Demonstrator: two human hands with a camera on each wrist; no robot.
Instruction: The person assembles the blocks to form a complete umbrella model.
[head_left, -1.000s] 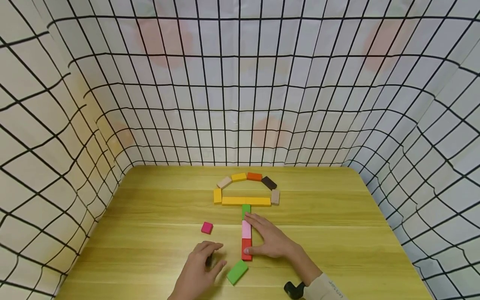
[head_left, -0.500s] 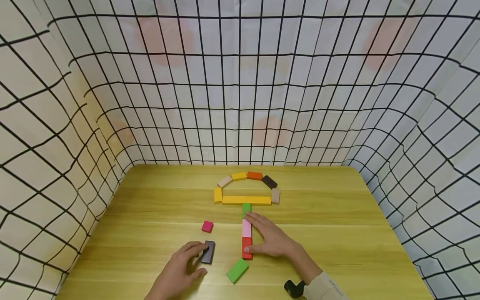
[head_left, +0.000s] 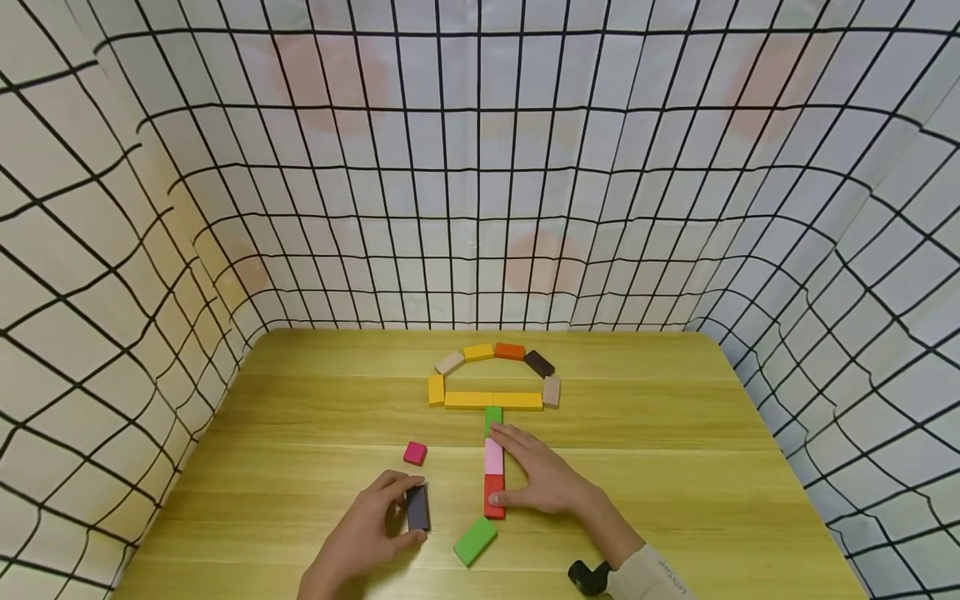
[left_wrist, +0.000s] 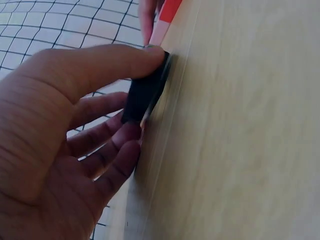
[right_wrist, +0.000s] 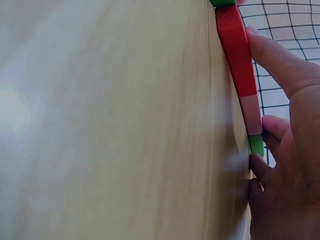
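Observation:
My left hand [head_left: 367, 525] pinches a dark grey rectangular block [head_left: 417, 507] between thumb and fingers; in the left wrist view the block [left_wrist: 148, 90] is tilted, its contact with the table unclear. My right hand [head_left: 543, 475] lies along an upright row. Its fingertips touch the green block [head_left: 492, 415] at the far end, its thumb the red block [head_left: 493, 487] at the near end, with a pink block [head_left: 493, 457] between. Left of the row's near end lies another green block [head_left: 476, 542], set at a slant. A small magenta block [head_left: 415, 453] sits beyond my left hand.
Two yellow blocks [head_left: 468, 400] form a crossbar above the row. Over it curves an arch of several blocks, including an orange one [head_left: 510, 351] and a black one [head_left: 539, 362]. Black netting [head_left: 480, 192] encloses the wooden table [head_left: 675, 467] at the back and sides.
My left hand first drew left, exposing the dark grey block, then closed thumb and fingers on it. The block has turned slightly. My right hand has stayed in place on the row.

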